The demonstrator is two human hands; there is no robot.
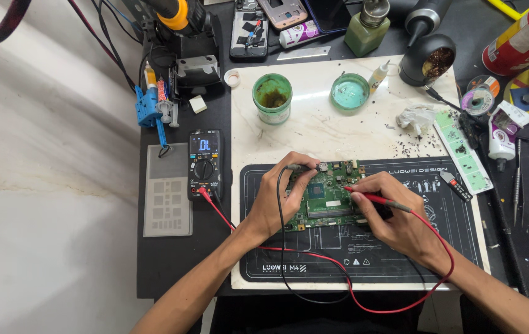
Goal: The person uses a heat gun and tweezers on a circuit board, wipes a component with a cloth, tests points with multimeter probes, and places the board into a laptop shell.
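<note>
Currently your left hand (277, 198) pinches the black probe (298, 167), right hand (394, 216) the red probe (376, 198), both on the board (326, 198); meter (205, 164) shows no settled reading yet.

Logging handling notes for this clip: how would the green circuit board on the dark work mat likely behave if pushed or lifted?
The green circuit board looks thin and flat, so probably stiff and light. Lying loose on the dark work mat, it would likely slide unless steadied, as the left hand seems to do. Its exposed small parts suggest fragility.
</note>
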